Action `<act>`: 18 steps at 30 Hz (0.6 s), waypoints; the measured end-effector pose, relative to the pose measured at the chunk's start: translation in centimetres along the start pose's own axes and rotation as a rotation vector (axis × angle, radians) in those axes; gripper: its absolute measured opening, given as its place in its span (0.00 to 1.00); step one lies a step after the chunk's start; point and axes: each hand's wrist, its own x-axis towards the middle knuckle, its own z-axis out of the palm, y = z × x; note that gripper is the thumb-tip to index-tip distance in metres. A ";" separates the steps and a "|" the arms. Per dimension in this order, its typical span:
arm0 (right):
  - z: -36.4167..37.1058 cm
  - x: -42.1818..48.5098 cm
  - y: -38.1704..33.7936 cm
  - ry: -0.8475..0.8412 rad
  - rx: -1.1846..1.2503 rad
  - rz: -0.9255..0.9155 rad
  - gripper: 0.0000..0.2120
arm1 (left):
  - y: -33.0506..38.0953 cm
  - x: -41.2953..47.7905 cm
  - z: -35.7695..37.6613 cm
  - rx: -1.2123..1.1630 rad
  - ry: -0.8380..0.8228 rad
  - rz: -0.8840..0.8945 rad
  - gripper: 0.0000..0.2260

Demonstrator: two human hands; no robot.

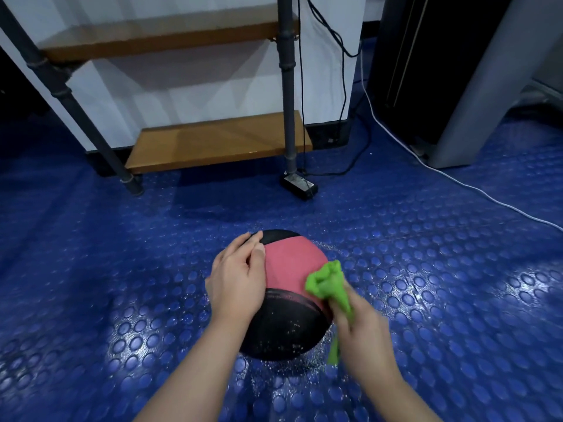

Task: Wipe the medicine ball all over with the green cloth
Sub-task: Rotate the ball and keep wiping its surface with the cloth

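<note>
Wiping is in hand: the medicine ball [289, 269] sits on the blue studded floor [426, 269], near me. My left grip [236, 278] lies flat-fingered on its left side, steadying it. My right grip [362, 327] bunches the green cloth [327, 283] against the pink band's right edge. Next, I judge, the ball needs rolling to reach its underside.

Showing a bare left forearm [195, 370] and a bare right forearm [402, 397], both running uncovered from wrist to the lower edge of view, smooth and slender. Ending in a bare left hand [236, 281] with slim fingers [245, 241], knuckle lines reading sharply, and a short, trimmed thumbnail [259, 248] catching the light. Blurring across the bare right hand [362, 330], leaving its knuckles and nails smeared and unreadable.
</note>
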 end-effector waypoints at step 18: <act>1.6 11.1 0.9 -0.165 0.233 0.522 0.15 | 0.3 -3.4 1.0 0.120 0.056 0.116 0.24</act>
